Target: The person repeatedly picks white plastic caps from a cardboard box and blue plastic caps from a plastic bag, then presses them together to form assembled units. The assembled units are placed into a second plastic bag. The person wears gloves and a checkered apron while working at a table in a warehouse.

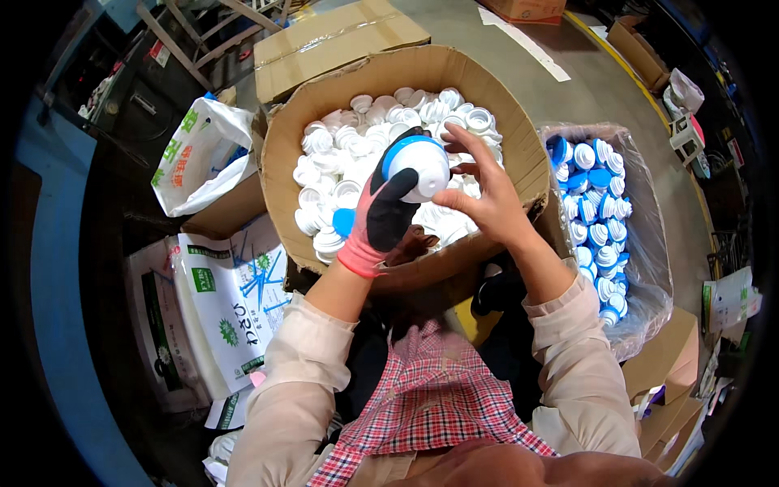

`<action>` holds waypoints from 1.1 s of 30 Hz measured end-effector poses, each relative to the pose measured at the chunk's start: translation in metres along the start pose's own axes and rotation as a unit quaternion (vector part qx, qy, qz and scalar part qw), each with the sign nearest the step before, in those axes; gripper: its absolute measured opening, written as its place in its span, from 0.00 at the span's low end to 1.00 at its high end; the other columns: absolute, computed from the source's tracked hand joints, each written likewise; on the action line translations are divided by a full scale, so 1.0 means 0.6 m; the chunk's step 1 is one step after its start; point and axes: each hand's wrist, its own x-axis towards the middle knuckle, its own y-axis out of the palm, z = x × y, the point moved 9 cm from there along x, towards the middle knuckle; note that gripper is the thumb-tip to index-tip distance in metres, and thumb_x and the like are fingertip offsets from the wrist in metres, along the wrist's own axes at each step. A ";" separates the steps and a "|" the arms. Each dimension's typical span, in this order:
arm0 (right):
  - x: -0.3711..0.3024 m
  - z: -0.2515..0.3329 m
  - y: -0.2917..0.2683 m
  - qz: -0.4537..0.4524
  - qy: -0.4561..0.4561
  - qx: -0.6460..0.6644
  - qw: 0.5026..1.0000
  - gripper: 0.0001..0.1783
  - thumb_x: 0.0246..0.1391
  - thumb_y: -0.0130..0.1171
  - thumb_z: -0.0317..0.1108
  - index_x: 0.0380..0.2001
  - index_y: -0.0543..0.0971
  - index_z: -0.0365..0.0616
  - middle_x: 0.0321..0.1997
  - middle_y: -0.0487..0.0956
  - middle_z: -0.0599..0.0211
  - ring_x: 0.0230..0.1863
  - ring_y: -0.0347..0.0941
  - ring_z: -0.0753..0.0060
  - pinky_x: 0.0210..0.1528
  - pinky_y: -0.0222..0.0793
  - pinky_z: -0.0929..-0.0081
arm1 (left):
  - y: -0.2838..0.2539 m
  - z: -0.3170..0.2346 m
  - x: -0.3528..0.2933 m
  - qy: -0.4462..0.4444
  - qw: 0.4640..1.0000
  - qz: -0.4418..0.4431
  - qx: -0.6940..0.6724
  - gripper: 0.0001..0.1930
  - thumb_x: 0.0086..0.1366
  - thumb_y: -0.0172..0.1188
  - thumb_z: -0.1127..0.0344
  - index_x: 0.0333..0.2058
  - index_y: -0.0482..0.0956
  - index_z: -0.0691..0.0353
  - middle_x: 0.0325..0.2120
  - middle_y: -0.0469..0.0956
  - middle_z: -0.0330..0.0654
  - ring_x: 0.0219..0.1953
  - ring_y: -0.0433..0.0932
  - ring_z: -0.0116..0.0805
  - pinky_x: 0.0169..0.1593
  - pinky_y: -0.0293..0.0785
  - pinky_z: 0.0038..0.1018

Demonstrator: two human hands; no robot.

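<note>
My left hand (385,213), in a pink glove with a black palm, grips a rounded white plastic cap (425,168) with a blue ring on its left side. My bare right hand (492,193) is just right of the cap, fingers spread and curved. Its thumb tip reaches the cap's lower edge; whether it presses on it I cannot tell. Both hands are above a big cardboard box (519,130) full of loose white stepped plastic caps (326,166). One blue piece (344,221) lies among them beside my left wrist.
On the right stands a plastic-lined box (649,276) of white-and-blue caps (599,213). At the left, a white bag (203,154) stands above printed packages (219,308) strewn with thin blue sticks (261,280). A closed carton (341,40) adjoins the big box's far side.
</note>
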 end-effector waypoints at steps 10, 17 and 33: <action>0.003 -0.043 -0.010 0.005 0.087 0.125 0.988 0.37 0.46 0.72 0.38 0.58 0.68 0.37 0.48 0.76 0.59 0.48 0.74 0.70 0.51 0.70 0.71 | -0.022 0.018 0.009 -0.020 0.983 0.007 0.184 0.25 0.69 0.54 0.52 0.55 0.68 0.66 0.47 0.75 0.44 0.47 0.77 0.35 0.48 0.79 0.33; 0.000 -0.058 -0.021 -0.012 0.115 0.208 0.971 0.19 0.58 0.61 0.32 0.51 0.75 0.36 0.45 0.78 0.66 0.48 0.72 0.76 0.54 0.68 0.75 | -0.008 0.009 0.007 0.035 0.988 -0.017 0.147 0.31 0.66 0.55 0.44 0.53 0.68 0.67 0.44 0.75 0.45 0.45 0.77 0.34 0.46 0.77 0.30; 0.003 -0.072 -0.022 -0.001 0.046 0.075 0.996 0.38 0.44 0.72 0.47 0.55 0.68 0.40 0.47 0.75 0.55 0.49 0.73 0.61 0.54 0.67 0.67 | -0.073 0.039 0.004 0.067 0.956 -0.103 0.267 0.22 0.71 0.51 0.61 0.55 0.64 0.73 0.46 0.73 0.50 0.46 0.75 0.36 0.48 0.75 0.30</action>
